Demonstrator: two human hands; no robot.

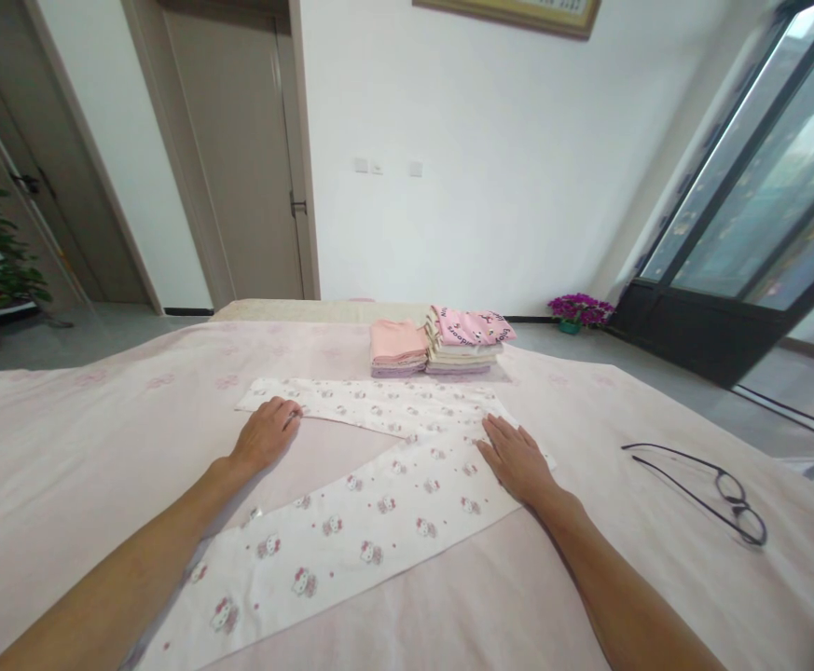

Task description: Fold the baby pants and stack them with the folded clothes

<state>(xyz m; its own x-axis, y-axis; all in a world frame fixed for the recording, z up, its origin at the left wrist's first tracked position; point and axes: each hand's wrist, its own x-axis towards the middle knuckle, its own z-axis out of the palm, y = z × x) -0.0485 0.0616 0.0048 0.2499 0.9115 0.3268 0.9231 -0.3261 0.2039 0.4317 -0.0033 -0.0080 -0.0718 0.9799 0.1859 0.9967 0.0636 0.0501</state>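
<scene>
A pair of white children's pants (379, 503) with a cartoon-cat print lies spread flat, its two legs pointing left and the waist end at right. My left hand (268, 433) is at the lower edge of the far leg, fingers curled together on the fabric. Palm down near the waist end, my right hand (515, 457) rests with its fingers stretched out on the cloth. The cuff of the near leg runs under my left forearm, which partly hides it.
Beyond the pants stand two stacks of folded clothes, one topped with peach cloth (398, 341), the other with a pink printed garment (475, 326). Black-framed glasses (735, 503) lie at right on the pale pink bedspread (99, 447). Purple flowers (580, 309) stand by the wall.
</scene>
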